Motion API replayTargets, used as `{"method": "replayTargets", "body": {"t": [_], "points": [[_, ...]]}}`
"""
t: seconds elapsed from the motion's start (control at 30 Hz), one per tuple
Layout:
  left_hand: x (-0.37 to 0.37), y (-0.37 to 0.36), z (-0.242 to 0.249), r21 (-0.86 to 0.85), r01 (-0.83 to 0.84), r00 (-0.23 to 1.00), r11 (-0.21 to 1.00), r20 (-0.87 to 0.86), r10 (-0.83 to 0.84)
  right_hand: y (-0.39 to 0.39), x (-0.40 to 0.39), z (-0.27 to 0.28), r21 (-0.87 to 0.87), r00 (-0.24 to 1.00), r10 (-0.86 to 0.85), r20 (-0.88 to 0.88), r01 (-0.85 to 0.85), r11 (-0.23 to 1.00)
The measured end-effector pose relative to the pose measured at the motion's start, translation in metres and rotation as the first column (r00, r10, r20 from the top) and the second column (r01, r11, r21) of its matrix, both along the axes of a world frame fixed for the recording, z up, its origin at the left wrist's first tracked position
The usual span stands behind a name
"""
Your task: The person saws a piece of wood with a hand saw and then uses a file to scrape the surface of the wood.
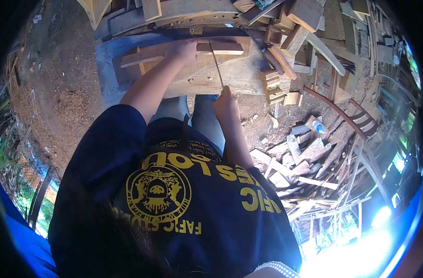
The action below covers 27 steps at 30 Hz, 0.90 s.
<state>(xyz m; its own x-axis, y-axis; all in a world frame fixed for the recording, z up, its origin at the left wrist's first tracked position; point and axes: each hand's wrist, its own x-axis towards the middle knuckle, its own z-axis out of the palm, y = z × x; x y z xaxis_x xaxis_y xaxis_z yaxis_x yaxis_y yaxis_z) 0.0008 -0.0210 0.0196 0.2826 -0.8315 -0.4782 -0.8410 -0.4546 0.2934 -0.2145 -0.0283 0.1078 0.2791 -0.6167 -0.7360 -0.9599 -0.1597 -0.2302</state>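
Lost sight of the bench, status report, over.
Left hand pressing down wooden piece. Right hand gripping thin tool, tip on the wood. Scrap wood pile at right.

- Daylight, even and fairly soft over the middle; the wood on the table [239, 74] shows clearly with few hard shadows.
- Strong glare burns out the lower right corner, white with a blue fringe.
- The dark shirt [174, 194] reads dim, its yellow print still sharp.
- Heavy fisheye bend: straight planks curve, and a black ring closes the corners.
- The edges go soft and smeared; the scrap pile [313, 162] loses detail outward.
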Motion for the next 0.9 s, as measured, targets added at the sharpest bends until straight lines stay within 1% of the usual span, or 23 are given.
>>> {"method": "replayTargets", "body": {"t": [0.07,0.1,0.17,0.23,0.3,0.43,0.5,0.6,0.63,0.7,0.77,0.83,0.9], "points": [[0.0,-0.001,0.006,0.038,-0.005,0.999,0.999,-0.043,0.006,-0.001,0.009,-0.013,-0.034,0.988,-0.118,0.101,0.122,0.992],[-0.001,-0.001,0.007,0.038,-0.004,0.999,0.999,-0.042,0.006,-0.005,0.016,-0.019,-0.034,0.988,-0.118,0.102,0.122,0.992],[-0.004,0.0,0.011,0.058,-0.022,1.0,0.998,-0.021,0.024,-0.014,0.033,-0.027,-0.051,0.979,-0.081,0.187,0.092,0.994],[-0.003,0.0,0.008,0.044,-0.025,1.0,0.999,-0.012,0.026,-0.01,0.031,-0.028,-0.067,0.98,-0.051,0.192,0.065,0.996],[-0.004,0.002,0.004,0.03,-0.024,1.0,0.999,-0.004,0.025,0.005,0.014,-0.015,0.009,0.994,-0.047,0.101,0.047,0.999],[-0.005,0.006,-0.005,-0.002,-0.046,0.999,0.999,-0.016,0.045,0.016,-0.007,-0.025,0.016,0.998,-0.015,0.056,0.014,1.0],[-0.008,0.007,-0.006,-0.023,-0.052,0.998,0.998,-0.03,0.051,0.004,0.009,-0.044,-0.077,0.973,-0.069,0.222,0.087,0.993],[-0.008,0.006,0.0,0.004,-0.083,0.995,0.997,-0.046,0.084,-0.008,0.037,-0.038,-0.087,0.982,-0.065,0.179,0.082,0.993],[-0.009,0.007,-0.001,0.006,-0.073,0.997,0.997,-0.024,0.073,-0.003,0.031,-0.039,-0.084,0.981,-0.061,0.184,0.077,0.993],[-0.007,0.008,-0.001,0.006,-0.059,0.998,0.998,-0.001,0.059,0.013,0.009,-0.035,0.006,0.989,-0.051,0.138,0.051,0.999],[-0.01,0.01,0.0,-0.029,-0.03,0.997,0.999,0.067,0.032,0.027,-0.008,-0.03,-0.017,0.991,-0.063,0.118,0.066,0.998],[-0.012,0.011,-0.001,-0.024,-0.041,0.997,0.999,0.067,0.043,0.026,-0.009,-0.027,-0.04,0.993,-0.077,0.084,0.081,0.996],[-0.015,0.011,-0.001,-0.019,-0.056,0.996,0.998,0.075,0.057,0.009,0.009,-0.04,-0.015,0.987,-0.08,0.14,0.083,0.996]]}}
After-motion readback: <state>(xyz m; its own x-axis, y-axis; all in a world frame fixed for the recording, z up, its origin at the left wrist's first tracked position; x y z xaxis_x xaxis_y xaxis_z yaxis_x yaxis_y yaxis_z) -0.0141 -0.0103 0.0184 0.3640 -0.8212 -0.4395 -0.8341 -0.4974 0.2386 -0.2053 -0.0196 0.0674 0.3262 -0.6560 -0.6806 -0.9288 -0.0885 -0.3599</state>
